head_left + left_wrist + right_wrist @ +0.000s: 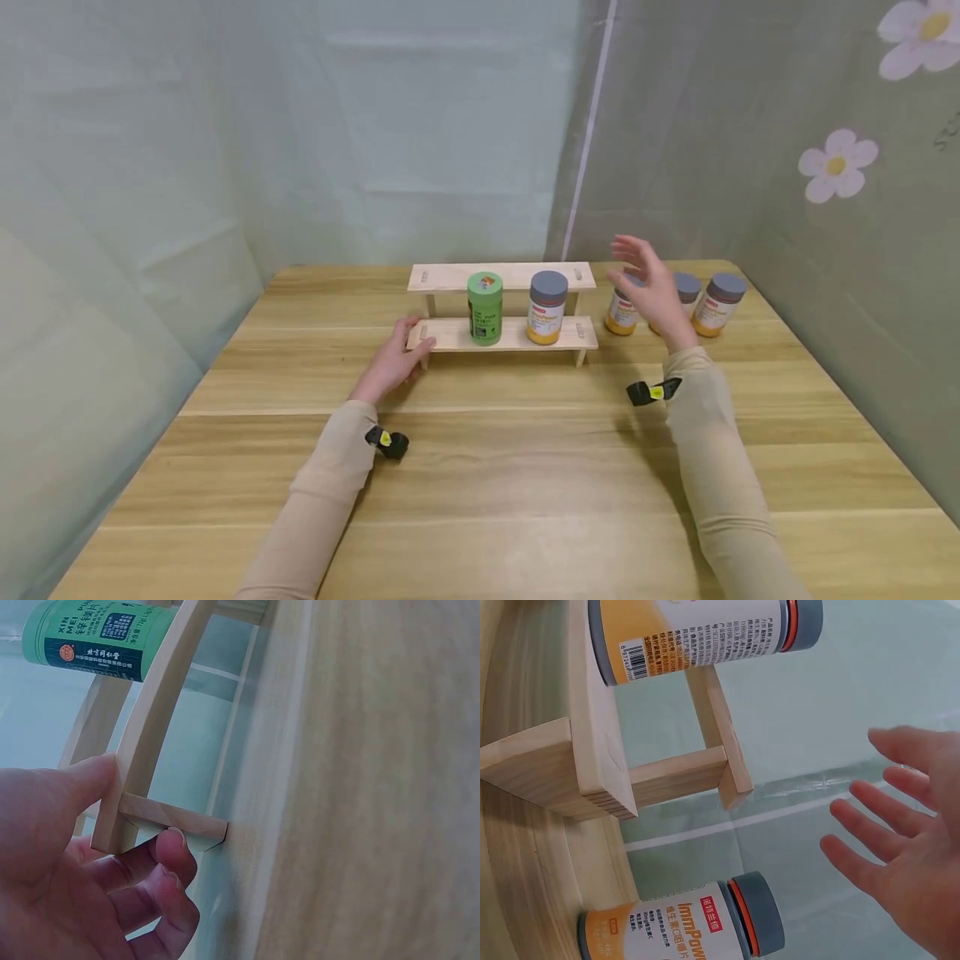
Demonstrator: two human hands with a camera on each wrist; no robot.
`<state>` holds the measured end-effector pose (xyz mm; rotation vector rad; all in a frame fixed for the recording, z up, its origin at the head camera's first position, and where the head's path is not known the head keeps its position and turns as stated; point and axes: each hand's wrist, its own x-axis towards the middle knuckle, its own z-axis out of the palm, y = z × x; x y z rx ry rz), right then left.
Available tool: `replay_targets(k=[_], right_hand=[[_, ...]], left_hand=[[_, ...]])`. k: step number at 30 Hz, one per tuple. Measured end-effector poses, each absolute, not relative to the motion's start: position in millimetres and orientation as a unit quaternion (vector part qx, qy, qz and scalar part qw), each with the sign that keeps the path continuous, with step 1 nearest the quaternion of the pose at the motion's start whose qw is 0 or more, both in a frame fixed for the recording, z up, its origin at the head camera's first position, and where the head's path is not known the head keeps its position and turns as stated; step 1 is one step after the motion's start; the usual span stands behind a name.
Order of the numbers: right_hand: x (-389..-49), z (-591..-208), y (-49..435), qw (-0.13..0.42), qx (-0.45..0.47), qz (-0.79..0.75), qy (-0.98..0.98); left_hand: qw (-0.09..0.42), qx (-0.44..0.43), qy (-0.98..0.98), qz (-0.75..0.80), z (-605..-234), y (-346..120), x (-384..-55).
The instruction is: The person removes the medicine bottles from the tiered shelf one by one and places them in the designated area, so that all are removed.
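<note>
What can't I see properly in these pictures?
Head: small print on the green jar, too tiny.
Head: middle jar on the table, partly behind the right hand.
Left wrist: the green jar's base, behind the wooden shelf.
Right wrist: the lower jar, cut by the bottom edge.

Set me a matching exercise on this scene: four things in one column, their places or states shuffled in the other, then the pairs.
Things
1. Green bottle
2. Left hand
3. Right hand
4. Rightmost grey-lidded bottle

Places or states
A. Raised, holding nothing
B. Standing directly on the table
C. Standing on the lower shelf
D. Gripping the lower shelf's left end

Pairs: 1-C, 2-D, 3-A, 4-B
</note>
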<state>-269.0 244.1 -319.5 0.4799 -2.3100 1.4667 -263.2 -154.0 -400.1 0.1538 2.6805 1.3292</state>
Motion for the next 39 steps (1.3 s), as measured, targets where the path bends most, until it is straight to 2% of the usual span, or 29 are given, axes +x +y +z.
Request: replay_targets(k=[9,19,27,31,39], right_hand=[[-275.6,-325.2,243.5,0.140,0.185,0.507,-0.830],[-276.8,-329.2,228.2,0.128,0.212,0.519,-0.818],[-264.3,-317.9,212.2,0.124,0.231,0.523,-0.811],[-278.7,-332.3,211.3,0.098,0.228,0.530,-0.811],[-279.8,-337.1,204.9,0.039,0.208,0.547,-0.810]], left_hand=[[0.075,0.050,0.893,0.440,-400.4,-153.7,-263.9],[0.071,0.049,0.897,0.433,-400.9,-153.6,-263.5],[0.069,0.043,0.897,0.435,-403.0,-152.7,-263.1],[0.070,0.044,0.894,0.441,-403.5,-152.6,-262.7],[0.070,0.050,0.896,0.436,-401.4,-152.1,-263.0]])
